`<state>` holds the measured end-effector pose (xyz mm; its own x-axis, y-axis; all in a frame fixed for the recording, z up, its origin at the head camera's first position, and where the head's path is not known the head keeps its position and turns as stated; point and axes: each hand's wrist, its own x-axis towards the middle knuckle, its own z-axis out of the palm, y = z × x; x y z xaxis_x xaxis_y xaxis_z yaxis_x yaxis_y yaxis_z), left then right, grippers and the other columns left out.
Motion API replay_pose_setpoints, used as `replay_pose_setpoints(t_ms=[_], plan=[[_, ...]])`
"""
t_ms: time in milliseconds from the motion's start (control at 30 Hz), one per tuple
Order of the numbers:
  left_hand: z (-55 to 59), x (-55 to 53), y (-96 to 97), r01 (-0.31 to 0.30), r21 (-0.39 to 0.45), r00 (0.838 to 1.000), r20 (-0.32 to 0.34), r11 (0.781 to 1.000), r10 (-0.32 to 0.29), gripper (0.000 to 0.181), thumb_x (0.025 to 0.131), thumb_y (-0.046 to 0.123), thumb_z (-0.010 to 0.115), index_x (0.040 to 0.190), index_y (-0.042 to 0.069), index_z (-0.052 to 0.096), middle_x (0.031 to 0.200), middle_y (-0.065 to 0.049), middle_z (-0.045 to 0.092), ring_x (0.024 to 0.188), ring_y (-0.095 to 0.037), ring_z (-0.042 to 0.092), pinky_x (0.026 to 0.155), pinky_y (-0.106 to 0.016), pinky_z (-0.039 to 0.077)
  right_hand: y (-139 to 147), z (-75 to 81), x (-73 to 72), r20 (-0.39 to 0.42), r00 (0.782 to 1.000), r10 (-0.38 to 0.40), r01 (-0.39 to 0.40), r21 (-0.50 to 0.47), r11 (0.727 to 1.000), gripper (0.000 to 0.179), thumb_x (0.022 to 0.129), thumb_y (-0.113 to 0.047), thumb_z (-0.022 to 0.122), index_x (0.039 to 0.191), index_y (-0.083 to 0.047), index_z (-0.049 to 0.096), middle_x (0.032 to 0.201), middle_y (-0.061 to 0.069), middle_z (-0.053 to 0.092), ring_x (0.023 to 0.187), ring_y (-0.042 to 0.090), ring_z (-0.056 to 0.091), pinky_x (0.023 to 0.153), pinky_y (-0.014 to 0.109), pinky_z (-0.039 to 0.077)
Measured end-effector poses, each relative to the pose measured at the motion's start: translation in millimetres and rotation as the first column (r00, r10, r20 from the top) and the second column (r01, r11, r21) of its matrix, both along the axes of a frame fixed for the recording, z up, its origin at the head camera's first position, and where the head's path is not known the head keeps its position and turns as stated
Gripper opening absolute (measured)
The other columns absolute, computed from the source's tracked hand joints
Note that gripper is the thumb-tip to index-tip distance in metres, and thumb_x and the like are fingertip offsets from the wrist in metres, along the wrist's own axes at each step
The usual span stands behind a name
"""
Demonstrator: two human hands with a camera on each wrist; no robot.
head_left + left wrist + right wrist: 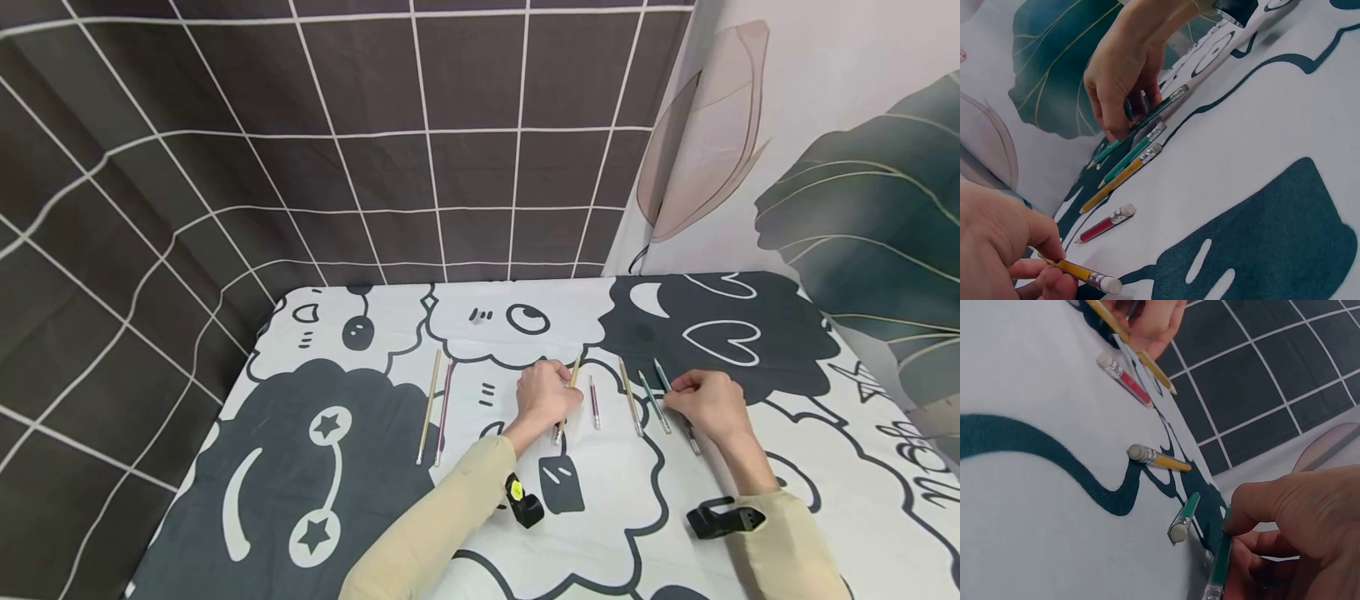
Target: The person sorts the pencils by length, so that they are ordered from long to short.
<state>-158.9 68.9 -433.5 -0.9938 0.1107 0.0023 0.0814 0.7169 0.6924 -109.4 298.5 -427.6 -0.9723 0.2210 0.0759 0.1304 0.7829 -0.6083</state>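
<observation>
In the head view my left hand (543,393) pinches a yellow pencil (1079,270) between thumb and fingers, its white eraser end toward me. My right hand (708,405) holds a dark green pencil (1220,565) by its middle, low over the cloth. Between the hands lie a short red pencil (595,403), a second yellow pencil (630,397) and a lighter green pencil (655,402), side by side with erasers toward me. The red one is nearest the left hand, the lighter green one nearest the right.
Left of my left hand, another yellow pencil (429,408) and a long dark red pencil (444,410) lie side by side. A black-and-white cartoon cloth (585,550) covers the table. Behind it hangs a dark grid-patterned curtain (472,171), with a leaf-print curtain (810,50) at right.
</observation>
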Motion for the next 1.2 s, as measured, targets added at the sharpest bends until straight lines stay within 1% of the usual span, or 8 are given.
replay_pose_setpoints(t_ms=[133, 233, 433, 767, 867, 1000, 1100, 1200], plan=[[4.3, -0.2, -4.4, -0.008, 0.032, 0.999, 0.031, 0.999, 0.007, 0.014, 0.070, 0.011, 0.080, 0.082, 0.015, 0.072, 0.075, 0.005, 0.063, 0.075, -0.020, 0.060, 0.068, -0.031, 0.046, -2.2, 3.3, 1.4, 0.010, 1.000, -0.011, 0.011, -0.043, 0.999, 0.012, 0.076, -0.006, 0.071, 0.082, 0.004, 0.068, 0.066, 0.004, 0.064, 0.055, 0.016, 0.056, 0.050, 0.031, 0.045], [6.0, -0.2, -8.6, -0.013, 0.070, 0.998, 0.055, 0.997, 0.009, 0.014, 0.070, 0.010, 0.079, 0.082, 0.014, 0.072, 0.073, 0.004, 0.063, 0.069, -0.017, 0.057, 0.062, -0.029, 0.044, -4.5, 6.2, 2.3, 0.023, 1.000, -0.014, 0.016, -0.085, 0.996, 0.014, 0.077, -0.006, 0.069, 0.085, 0.006, 0.068, 0.067, 0.004, 0.065, 0.056, 0.015, 0.059, 0.048, 0.029, 0.050], [7.0, 0.4, -18.1, -0.019, 0.134, 0.996, 0.086, 0.991, 0.007, 0.013, 0.072, 0.007, 0.079, 0.081, 0.012, 0.072, 0.063, 0.004, 0.060, 0.057, -0.013, 0.052, 0.053, -0.025, 0.041, -9.7, 10.9, 2.8, 0.047, 0.999, 0.007, 0.001, -0.169, 0.986, 0.018, 0.080, -0.005, 0.067, 0.090, 0.009, 0.068, 0.070, 0.005, 0.066, 0.058, 0.015, 0.062, 0.051, 0.029, 0.055], [12.7, 0.0, -32.5, -0.044, 0.169, 0.994, 0.110, 0.985, 0.025, 0.012, 0.071, 0.007, 0.078, 0.080, 0.012, 0.071, 0.061, 0.006, 0.059, 0.058, -0.012, 0.052, 0.054, -0.024, 0.041, -24.4, 17.0, 1.3, 0.095, 0.995, 0.019, 0.005, -0.250, 0.968, 0.021, 0.082, -0.006, 0.064, 0.095, 0.011, 0.066, 0.073, 0.006, 0.065, 0.059, 0.017, 0.065, 0.053, 0.030, 0.055], [14.0, 0.5, -37.5, -0.048, 0.189, 0.992, 0.123, 0.981, 0.025, 0.012, 0.073, 0.006, 0.078, 0.082, 0.011, 0.071, 0.054, 0.006, 0.058, 0.049, -0.009, 0.053, 0.050, -0.022, 0.042, -31.4, 19.0, 0.4, 0.101, 0.995, 0.028, -0.001, -0.258, 0.966, 0.021, 0.082, -0.005, 0.063, 0.095, 0.010, 0.066, 0.073, 0.007, 0.064, 0.058, 0.016, 0.062, 0.053, 0.029, 0.054], [14.7, 1.2, -43.5, -0.059, 0.211, 0.989, 0.146, 0.976, 0.028, 0.013, 0.075, 0.005, 0.078, 0.084, 0.009, 0.070, 0.047, 0.006, 0.055, 0.036, -0.006, 0.048, 0.043, -0.021, 0.040, -41.2, 21.5, -0.4, 0.095, 0.994, 0.047, -0.018, -0.282, 0.959, 0.019, 0.081, -0.003, 0.063, 0.094, 0.011, 0.065, 0.072, 0.008, 0.063, 0.056, 0.015, 0.058, 0.050, 0.029, 0.052], [14.8, 1.6, -47.0, -0.074, 0.216, 0.986, 0.159, 0.974, 0.039, 0.014, 0.074, 0.005, 0.079, 0.084, 0.010, 0.070, 0.047, 0.006, 0.054, 0.035, -0.005, 0.047, 0.043, -0.021, 0.041, -48.2, 22.5, -1.4, 0.090, 0.994, 0.065, -0.035, -0.302, 0.953, 0.019, 0.081, -0.001, 0.063, 0.095, 0.011, 0.065, 0.073, 0.008, 0.062, 0.055, 0.015, 0.058, 0.049, 0.029, 0.052], [15.0, 2.0, -49.6, -0.089, 0.220, 0.984, 0.173, 0.971, 0.051, 0.014, 0.074, 0.006, 0.079, 0.083, 0.011, 0.070, 0.049, 0.004, 0.055, 0.037, -0.006, 0.049, 0.044, -0.021, 0.043, -54.9, 22.5, -2.6, 0.092, 0.992, 0.082, -0.048, -0.321, 0.946, 0.019, 0.080, 0.000, 0.063, 0.096, 0.011, 0.064, 0.073, 0.008, 0.062, 0.056, 0.015, 0.059, 0.050, 0.029, 0.053]])
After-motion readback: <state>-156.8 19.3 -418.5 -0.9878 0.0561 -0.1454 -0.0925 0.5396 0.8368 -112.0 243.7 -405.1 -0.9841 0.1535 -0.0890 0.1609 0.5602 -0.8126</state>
